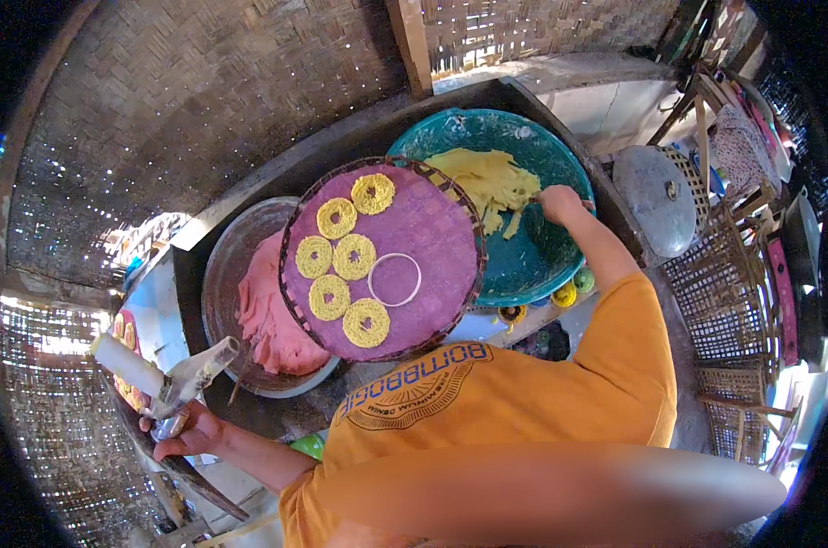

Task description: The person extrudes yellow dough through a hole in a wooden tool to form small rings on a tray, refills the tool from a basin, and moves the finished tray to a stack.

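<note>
My left hand is wrapped round a dough press with a white cylinder and a cloudy, see-through part, held out at the far left. My right hand is closed at the edge of the soft yellow dough in a large teal basin; its fingertips are partly hidden. Between my arms, a round woven tray lined with purple cloth bears several yellow dough rings and a thin white hoop.
A grey basin holding pink dough sits partly under the tray. More rings lie on another tray at the left. A metal lid and woven baskets stand at the right. A woven wall rises behind.
</note>
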The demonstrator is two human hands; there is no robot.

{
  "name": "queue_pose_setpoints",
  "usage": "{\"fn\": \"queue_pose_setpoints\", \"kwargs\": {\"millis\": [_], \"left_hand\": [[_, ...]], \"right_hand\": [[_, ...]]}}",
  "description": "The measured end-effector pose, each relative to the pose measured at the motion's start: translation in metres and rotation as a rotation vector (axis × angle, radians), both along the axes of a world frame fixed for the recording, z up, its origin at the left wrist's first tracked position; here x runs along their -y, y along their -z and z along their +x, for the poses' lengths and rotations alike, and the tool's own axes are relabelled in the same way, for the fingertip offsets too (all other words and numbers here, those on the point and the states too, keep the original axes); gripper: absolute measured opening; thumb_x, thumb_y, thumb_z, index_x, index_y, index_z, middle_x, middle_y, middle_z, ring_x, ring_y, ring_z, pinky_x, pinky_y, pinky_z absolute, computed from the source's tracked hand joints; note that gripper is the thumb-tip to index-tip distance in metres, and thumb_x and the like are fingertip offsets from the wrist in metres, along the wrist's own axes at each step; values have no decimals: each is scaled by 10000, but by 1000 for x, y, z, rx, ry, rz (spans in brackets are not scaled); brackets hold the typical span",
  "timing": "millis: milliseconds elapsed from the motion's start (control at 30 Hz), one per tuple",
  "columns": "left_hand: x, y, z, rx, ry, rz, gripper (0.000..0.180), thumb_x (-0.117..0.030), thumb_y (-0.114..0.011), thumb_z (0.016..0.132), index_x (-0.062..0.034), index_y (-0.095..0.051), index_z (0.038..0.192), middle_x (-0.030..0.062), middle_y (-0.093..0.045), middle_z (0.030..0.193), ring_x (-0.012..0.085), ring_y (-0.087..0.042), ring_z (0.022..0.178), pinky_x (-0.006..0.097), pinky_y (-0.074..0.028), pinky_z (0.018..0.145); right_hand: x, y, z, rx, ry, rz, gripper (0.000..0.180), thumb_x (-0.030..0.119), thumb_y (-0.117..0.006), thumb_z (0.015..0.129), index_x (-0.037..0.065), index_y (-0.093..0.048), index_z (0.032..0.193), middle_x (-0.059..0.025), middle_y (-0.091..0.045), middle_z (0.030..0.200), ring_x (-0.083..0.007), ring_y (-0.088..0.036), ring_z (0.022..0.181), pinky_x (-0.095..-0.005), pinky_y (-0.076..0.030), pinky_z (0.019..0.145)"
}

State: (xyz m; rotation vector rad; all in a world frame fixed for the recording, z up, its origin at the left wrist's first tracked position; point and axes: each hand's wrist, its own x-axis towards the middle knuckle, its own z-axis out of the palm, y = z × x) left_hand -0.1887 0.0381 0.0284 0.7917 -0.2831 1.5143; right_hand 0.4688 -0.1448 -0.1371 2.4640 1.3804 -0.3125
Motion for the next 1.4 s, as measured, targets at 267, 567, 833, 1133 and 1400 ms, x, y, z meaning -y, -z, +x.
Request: {"fn": "queue_pose_setpoints", "kwargs": {"millis": [267, 567, 833, 1133, 1400], "left_hand": [[-5, -3, 17, -27, -104, -11, 490, -427, -747, 610, -157, -607, 994, 88, -553, 1131, 282, -446, 1129, 481, -315, 982], [10, -2, -2, 9, -246, -100, 509, -432, -784, 542, -188, -616, 957, 35, -554, 1123, 253, -447, 1096, 437, -283, 984], [18, 2, -5, -55, -296, -98, 374, -293, -736, 675, -153, -556, 970, 61, -520, 1140, 247, -448, 1101, 449, -286, 988], [39, -16, -22, -500, -535, 56, 320, -278, -706, 672, -141, -528, 901, 118, -433, 1073, 271, -469, 897, 444, -393, 858], [45, -33, 56, -1450, -748, 325, 236, -127, -603, 763, -60, -543, 981, 43, -512, 905, 161, -527, 756, 334, -472, 692]], "right_hand": [[21, 7, -13, -90, -203, -92, 427, 50, -546, 653, 186, -604, 1054, -148, -618, 883, -307, -607, 826, -409, -487, 705], [39, -50, -24, -24, -187, -135, 328, 105, -541, 687, 206, -636, 984, -134, -627, 818, -311, -616, 791, -428, -494, 691], [31, -35, -28, 29, -263, -213, 315, 91, -528, 671, 163, -640, 956, -153, -626, 825, -311, -612, 774, -412, -493, 687], [59, -175, -45, -558, 237, 68, 362, 370, -637, 748, 117, -658, 1006, -8, -542, 619, -94, -504, 564, -241, -394, 513], [35, -211, -125, -1240, -28, 497, 434, 249, -655, 766, -37, -575, 1082, 47, -542, 751, -35, -429, 619, -186, -348, 536]]}}
